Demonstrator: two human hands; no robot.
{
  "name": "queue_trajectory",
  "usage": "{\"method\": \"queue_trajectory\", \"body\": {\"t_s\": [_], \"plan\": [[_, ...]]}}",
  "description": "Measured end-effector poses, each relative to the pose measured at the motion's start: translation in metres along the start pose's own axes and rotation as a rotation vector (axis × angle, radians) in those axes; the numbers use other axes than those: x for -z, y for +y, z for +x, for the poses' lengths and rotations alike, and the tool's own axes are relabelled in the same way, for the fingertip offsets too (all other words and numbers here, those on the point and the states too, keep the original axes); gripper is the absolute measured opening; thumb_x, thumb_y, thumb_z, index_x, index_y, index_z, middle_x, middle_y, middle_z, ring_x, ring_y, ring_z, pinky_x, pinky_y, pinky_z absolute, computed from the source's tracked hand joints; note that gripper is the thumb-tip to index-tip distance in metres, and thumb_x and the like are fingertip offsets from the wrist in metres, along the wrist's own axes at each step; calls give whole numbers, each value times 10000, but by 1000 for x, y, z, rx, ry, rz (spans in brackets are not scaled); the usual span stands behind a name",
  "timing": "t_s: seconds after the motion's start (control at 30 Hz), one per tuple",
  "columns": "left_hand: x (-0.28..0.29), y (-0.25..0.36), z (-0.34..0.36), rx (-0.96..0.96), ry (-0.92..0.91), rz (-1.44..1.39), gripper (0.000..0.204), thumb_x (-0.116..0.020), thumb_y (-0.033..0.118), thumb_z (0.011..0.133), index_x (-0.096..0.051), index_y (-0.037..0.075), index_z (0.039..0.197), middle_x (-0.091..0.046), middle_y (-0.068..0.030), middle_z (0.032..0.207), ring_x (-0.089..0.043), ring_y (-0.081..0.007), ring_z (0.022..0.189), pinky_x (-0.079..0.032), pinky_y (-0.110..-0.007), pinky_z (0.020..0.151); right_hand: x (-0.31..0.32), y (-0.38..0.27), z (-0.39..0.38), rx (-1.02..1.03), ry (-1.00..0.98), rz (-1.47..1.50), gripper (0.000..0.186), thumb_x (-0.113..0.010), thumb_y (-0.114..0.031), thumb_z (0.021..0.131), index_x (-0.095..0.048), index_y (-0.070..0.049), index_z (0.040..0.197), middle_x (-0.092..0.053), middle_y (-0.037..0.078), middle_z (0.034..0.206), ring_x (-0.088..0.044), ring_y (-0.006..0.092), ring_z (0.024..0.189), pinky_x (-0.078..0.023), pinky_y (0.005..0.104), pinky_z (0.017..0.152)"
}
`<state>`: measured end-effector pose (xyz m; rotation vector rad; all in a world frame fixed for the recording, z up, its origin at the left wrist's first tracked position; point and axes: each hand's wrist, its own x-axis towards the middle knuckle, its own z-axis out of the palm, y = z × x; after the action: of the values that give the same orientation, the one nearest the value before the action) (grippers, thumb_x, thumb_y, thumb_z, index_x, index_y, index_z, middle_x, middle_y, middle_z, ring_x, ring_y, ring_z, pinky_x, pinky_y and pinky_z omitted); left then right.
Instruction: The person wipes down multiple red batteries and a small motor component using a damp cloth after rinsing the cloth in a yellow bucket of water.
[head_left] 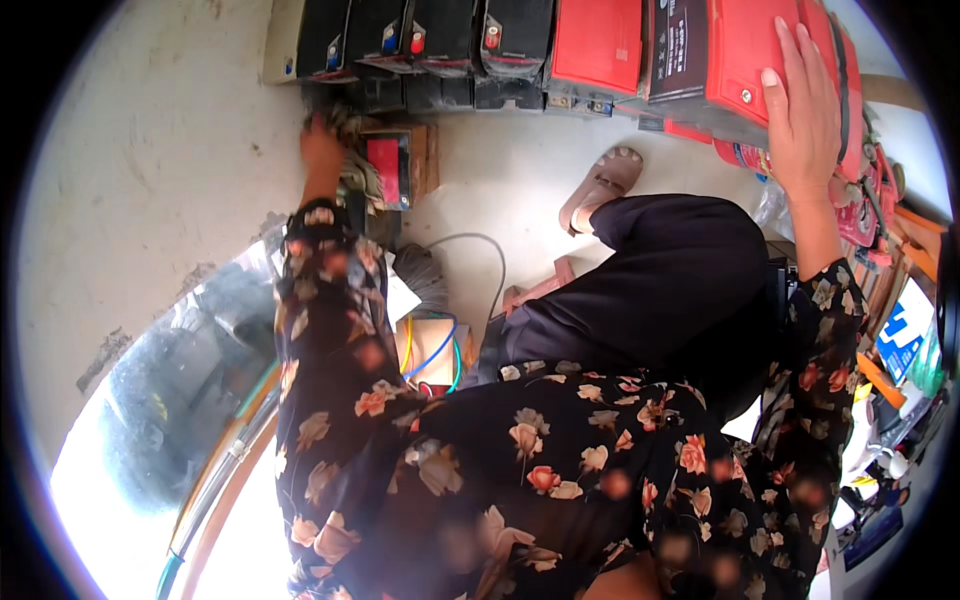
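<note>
Under our flat right hand (pixel 805 130), the red battery (pixel 740 60) could shift if pushed (left hand (pixel 321 155): grip unclear).

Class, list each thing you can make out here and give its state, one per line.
Right hand: open, fingers extended
Left hand: fingers partly hidden, grip unclear
Red-topped battery: touched by right hand
Black batteries: lined up
Sandal: worn
Grey cable: curved
Blue wire: bent
</note>
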<state>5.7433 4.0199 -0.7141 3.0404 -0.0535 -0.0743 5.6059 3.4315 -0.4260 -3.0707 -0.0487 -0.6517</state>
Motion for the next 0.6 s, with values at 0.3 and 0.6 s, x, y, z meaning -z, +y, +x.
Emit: {"method": "queue_trajectory", "body": {"t_s": [0.3,0.6], "plan": [[100,-16,-54,44,-489,253,421,-600,180,859,-551,160,1277,-631,-218,1060,-600,-377,1019,-492,-463,843,-3,1,2,18,39,-45,461,-399,-351,982,-419,-210,1420,-427,97,1439,-425,307,1295,-316,400,1072],[50,30,-16,-9,-346,186,483,-588,132,860,-535,276,1318,-559,-190,1133,-580,-361,1052,-501,-454,854,-5,0,1,2,36,-17,464,-403,-360,979,-420,-214,1419,-428,89,1440,-430,307,1288,-317,395,1072]]}}
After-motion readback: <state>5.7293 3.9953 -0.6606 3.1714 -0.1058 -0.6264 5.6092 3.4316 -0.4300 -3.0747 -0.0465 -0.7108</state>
